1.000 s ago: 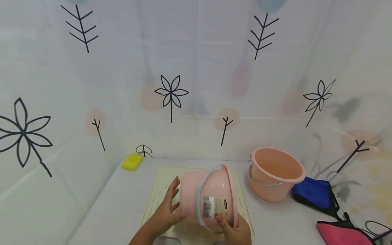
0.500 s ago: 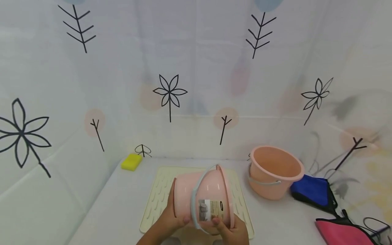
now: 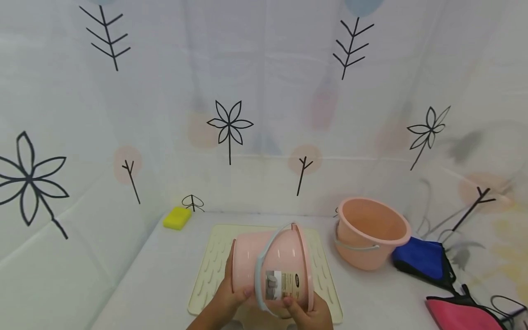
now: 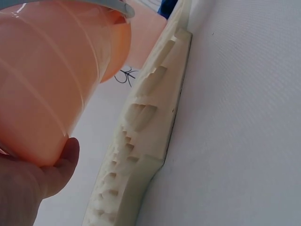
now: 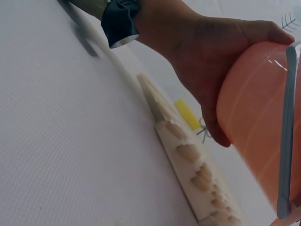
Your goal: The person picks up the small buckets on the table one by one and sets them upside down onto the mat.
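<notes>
A pink bucket [image 3: 284, 252] lies on its side in the air above the cream ridged mat [image 3: 208, 275], its rim facing right in the head view. My left hand [image 3: 224, 295] holds it by the base, thumb on the near side and fingers behind. My right hand [image 3: 311, 315] grips the rim end, with its thumb at the printed label [image 3: 282, 285]. The grey handle [image 3: 259, 282] hangs across the bucket's side. In the right wrist view the left hand [image 5: 207, 61] wraps the base; the left wrist view shows the bucket [image 4: 42, 70] raised beside the mat.
Behind on the right stands a second, peach bucket [image 3: 365, 254]. Next to it lie a blue pouch [image 3: 422, 259] with black trim and a pink one [image 3: 462, 314]. A yellow sponge [image 3: 177, 218] sits at the back left corner of the white table [image 3: 136, 279].
The left hand's fingers, spread beside the base a second ago, have closed in against it. The bucket has shifted slightly left, and the right hand has moved along with it.
</notes>
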A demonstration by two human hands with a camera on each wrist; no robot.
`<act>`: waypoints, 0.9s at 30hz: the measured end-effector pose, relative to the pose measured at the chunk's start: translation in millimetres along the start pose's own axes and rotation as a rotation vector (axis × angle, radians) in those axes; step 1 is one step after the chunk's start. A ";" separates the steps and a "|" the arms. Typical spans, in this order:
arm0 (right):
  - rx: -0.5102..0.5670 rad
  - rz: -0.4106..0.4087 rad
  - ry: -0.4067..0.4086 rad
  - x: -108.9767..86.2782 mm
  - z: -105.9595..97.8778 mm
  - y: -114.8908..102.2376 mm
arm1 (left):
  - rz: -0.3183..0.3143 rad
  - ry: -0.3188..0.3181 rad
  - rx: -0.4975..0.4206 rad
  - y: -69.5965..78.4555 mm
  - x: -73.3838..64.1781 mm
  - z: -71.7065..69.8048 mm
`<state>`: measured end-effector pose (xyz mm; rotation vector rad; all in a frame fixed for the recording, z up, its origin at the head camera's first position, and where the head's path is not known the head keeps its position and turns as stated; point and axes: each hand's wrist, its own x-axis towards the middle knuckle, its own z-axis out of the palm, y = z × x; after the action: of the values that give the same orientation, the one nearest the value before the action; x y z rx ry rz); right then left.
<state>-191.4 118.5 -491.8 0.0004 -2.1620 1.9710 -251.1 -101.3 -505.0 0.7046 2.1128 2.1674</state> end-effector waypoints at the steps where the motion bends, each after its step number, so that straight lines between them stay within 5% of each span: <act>1: -0.004 -0.017 -0.002 0.1 -0.2 0.6 | 0.002 -0.003 0.005 0.1 0.0 0.0; 17: 0.001 -0.157 -0.021 2.9 4.5 3.1 | 0.029 0.014 0.006 6.3 -0.7 1.1; 27: -0.041 -0.205 -0.127 10.5 -2.1 12.6 | 0.059 0.041 0.022 4.3 -0.8 -3.0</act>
<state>-203.2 123.4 -502.4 0.3351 -2.1794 1.8571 -250.2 -104.7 -501.1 0.7397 2.1658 2.2100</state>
